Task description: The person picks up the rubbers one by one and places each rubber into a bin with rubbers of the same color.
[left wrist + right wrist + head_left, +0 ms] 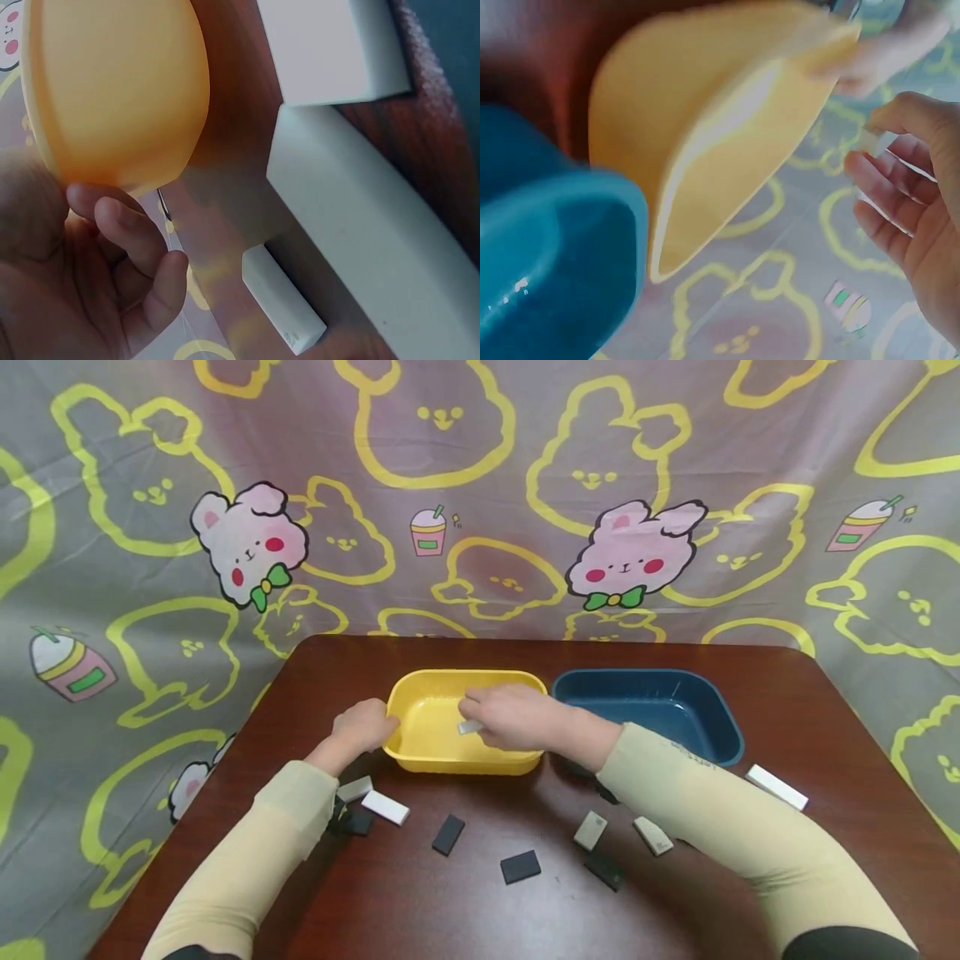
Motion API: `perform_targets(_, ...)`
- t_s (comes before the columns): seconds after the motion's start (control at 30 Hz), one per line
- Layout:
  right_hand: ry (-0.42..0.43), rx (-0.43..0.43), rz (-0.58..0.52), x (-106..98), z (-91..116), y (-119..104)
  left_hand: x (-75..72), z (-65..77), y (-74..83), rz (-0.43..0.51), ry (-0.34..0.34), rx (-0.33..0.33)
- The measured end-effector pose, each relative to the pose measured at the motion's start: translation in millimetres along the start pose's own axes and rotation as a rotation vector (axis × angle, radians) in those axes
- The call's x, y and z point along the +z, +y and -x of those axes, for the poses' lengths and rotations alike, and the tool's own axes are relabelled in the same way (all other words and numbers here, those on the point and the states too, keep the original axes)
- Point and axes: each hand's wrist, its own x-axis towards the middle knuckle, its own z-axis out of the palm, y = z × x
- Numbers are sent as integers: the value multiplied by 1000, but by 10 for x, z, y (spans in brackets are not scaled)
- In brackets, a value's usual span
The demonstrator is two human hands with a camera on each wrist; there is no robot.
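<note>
My left hand (366, 725) grips the left end of a yellow plastic basin (465, 767), thumb at the rim and fingers curled against the outer wall in the left wrist view. Over the inside of that basin, my right hand (517, 716) pinches a small white block (469, 727) between thumb and fingertips. The right wrist view shows the same white block (874, 141) partly covered by the fingers. Just below my left wrist lie a white block (386, 807), a greyish-white block (356, 789) and a black block (358, 822).
A dark blue basin (697, 727) stands right of the yellow one, partly behind my right forearm. Black blocks (448, 835), a beige block (591, 831) and a cream block (652, 836) lie across the front. Another white block (777, 787) lies far right. A patterned curtain (480, 510) hangs behind the table.
</note>
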Motion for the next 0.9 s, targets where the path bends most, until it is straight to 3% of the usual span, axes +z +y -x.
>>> perform_targets(0.2,-6,98,64,37,-368,264,2,-18,-6,-4,1,-4)
perform_targets(0.4,-61,158,91,191,-678,297,9,-16,1,-10,10,-8)
perform_targets(0.67,-134,268,32,367,-1007,227,21,-18,-3,-7,24,2)
perform_targets(0.9,-193,362,-174,550,-1116,200,26,-24,1,-7,35,-4)
